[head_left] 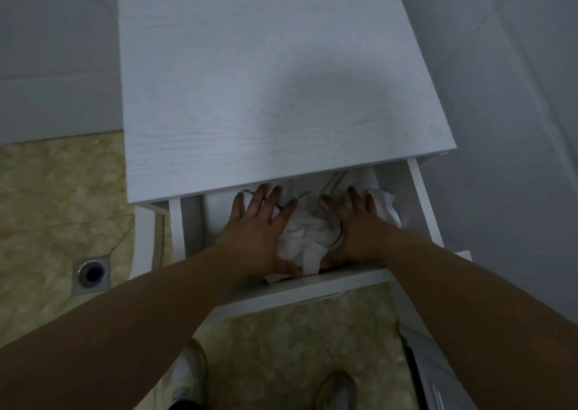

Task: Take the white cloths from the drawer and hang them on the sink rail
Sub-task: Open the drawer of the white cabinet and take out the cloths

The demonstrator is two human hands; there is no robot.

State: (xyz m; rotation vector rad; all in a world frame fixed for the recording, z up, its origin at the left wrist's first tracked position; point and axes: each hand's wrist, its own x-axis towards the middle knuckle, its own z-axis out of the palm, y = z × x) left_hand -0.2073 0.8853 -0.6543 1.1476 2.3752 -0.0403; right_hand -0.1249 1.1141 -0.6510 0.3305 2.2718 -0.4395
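The white drawer [312, 287] of a small white cabinet [275, 81] is pulled out toward me. Inside lies a crumpled heap of white cloths [308, 236], reaching back under the cabinet top. Both my hands are in the drawer on either side of the heap. My left hand [259, 231] lies on its left side with fingers spread and fairly straight, thumb under the front of the heap. My right hand [353, 231] presses the right side, fingers spread over the cloth, thumb low at the front. The sink rail is not in view.
The cabinet stands against pale grey walls at the back and right. A mottled beige floor lies to the left and below, with a round metal floor drain [91, 273] at the left. My two shoes [187, 375] show near the bottom edge.
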